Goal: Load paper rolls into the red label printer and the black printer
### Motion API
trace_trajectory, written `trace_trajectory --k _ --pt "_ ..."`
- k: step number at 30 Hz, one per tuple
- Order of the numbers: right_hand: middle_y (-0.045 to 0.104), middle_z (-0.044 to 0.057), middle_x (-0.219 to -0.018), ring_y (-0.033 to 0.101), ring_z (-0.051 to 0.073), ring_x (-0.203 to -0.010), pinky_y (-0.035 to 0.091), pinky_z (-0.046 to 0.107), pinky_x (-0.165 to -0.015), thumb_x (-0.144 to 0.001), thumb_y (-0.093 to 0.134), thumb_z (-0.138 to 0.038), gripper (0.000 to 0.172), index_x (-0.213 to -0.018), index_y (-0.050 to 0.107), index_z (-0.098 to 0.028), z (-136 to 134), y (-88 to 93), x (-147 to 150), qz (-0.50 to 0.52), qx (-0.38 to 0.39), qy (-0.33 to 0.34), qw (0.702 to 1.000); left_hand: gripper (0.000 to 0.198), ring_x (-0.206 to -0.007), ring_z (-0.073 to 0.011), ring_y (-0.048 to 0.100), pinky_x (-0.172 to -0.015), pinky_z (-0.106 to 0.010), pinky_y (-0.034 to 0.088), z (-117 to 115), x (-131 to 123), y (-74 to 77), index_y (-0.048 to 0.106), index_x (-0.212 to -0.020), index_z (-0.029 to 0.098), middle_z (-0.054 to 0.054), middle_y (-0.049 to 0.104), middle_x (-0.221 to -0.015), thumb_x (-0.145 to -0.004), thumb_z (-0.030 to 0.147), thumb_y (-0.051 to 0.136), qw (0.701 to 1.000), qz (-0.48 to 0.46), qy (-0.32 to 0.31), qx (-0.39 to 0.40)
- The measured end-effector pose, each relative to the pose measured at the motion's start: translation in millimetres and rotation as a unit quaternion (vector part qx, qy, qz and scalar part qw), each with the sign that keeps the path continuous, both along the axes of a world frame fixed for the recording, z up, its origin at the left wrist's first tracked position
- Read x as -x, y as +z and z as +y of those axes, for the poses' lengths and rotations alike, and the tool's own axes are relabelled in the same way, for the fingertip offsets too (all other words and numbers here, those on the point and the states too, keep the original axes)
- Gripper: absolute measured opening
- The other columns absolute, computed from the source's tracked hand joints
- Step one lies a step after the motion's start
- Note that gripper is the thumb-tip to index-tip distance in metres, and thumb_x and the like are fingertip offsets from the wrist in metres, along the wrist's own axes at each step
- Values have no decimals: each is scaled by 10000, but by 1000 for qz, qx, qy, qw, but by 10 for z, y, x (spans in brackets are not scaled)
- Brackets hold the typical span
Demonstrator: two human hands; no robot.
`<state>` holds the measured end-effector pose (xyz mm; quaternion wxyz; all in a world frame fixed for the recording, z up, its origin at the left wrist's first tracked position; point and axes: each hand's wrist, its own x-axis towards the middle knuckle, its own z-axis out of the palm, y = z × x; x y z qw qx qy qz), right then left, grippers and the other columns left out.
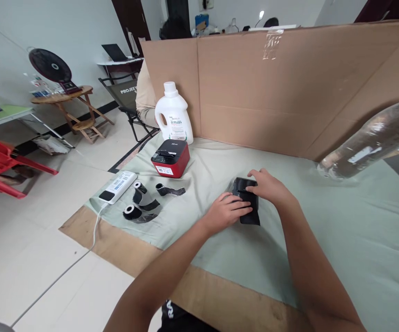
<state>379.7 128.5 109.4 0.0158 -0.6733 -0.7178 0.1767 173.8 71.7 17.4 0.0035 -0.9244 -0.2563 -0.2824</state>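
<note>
A small black box-shaped device [246, 184], perhaps a portable printer, is between my hands over the green cloth. A wide black strip [250, 216] hangs from its near side. My left hand [225, 211] holds the device from the left, its fingers stretched across the strip and its thumb hidden. At the upper right edge, my right hand [266, 186] grips the device, with thumb and forefinger at its top part. Further left lie three black rolls with loose tails: one roll [132, 212] in front, another roll [140, 193] behind it, and a smaller roll [161, 189] to the right.
A red and black box-shaped machine [171, 158] stands before a white jug [174, 115]. At the cloth's left edge lies a white power strip [118, 186] with its cable trailing down. A cardboard screen [255, 87] closes off the back. Clear plastic wrap [368, 143] lies right.
</note>
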Motion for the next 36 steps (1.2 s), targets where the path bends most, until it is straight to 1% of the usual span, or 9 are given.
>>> trace_trajectory --k 4,8,15,19,22,25,28,31,36 --pt "558 119 -1278 647 219 -1008 526 318 -888 -890 679 -461 557 -1400 547 -281 92 -178 -141 82 81 -26 993 398 -1221 -175 611 -1117 -394 407 7 -7 12 658 -1356 274 -14 700 -1369 -1029 172 455 1000 -1 1 6" --pt "592 131 -1275 655 228 -1026 540 347 -888 -910 639 -458 567 -1432 528 -266 76 -294 -185 117 71 -38 990 410 -1217 -186 607 -1104 -389 418 3 -20 11 666 -1352 263 -9 693 -1380 -1032 179 424 1000 -1 -1 17" --pt "500 254 -1370 694 353 -1033 543 435 -841 -785 641 -747 943 -1516 403 -200 -170 -182 291 36 13 -131 991 438 -1281 -196 564 -1102 -401 419 17 1 -65 637 -1394 284 -27 709 -1345 -1022 165 438 1000 -8 -8 25" --pt "444 247 -1370 703 367 -1013 537 443 -829 -759 695 -642 919 -1485 359 -190 -261 -148 506 13 -10 -152 988 436 -1239 -218 566 -1047 -398 437 -22 -6 -45 651 -1370 279 -36 707 -1329 -1005 149 453 1000 -10 -4 19" --pt "479 208 -1296 707 347 -959 541 432 -803 -737 710 -553 814 -1396 410 -179 -316 -146 452 14 -46 -154 987 413 -1184 -240 587 -945 -389 469 -102 -45 -14 636 -1390 292 -61 701 -1294 -1014 226 481 1000 10 0 18" --pt "513 174 -1262 697 348 -979 541 437 -819 -766 664 -557 708 -1344 468 -197 -386 -127 142 28 -99 -162 981 434 -1169 -258 600 -938 -403 487 -210 -110 -13 607 -1420 296 -87 661 -1331 -1007 411 537 997 59 -18 53" --pt "549 161 -1252 680 345 -1039 530 430 -866 -812 618 -575 669 -1365 513 -215 -465 -118 -415 45 -131 -195 971 578 -1403 -301 479 -1128 -493 406 -304 -165 -54 497 -1514 277 -98 503 -1561 -1013 564 483 988 116 -41 93" --pt "565 180 -1271 658 365 -1090 515 442 -887 -822 617 -584 711 -1419 531 -208 -554 -160 -1095 23 -153 -246 957 636 -1558 -303 291 -1254 -562 235 -358 -173 -95 366 -1590 271 -77 324 -1688 -1045 597 369 980 151 -50 123" --pt "544 252 -1336 643 424 -1092 497 495 -841 -815 634 -642 804 -1470 528 -187 -699 -289 -2001 -34 -163 -341 925 654 -1588 -294 233 -1278 -550 200 -395 -136 -88 319 -1612 270 -65 272 -1706 -1051 606 331 974 163 -51 150"
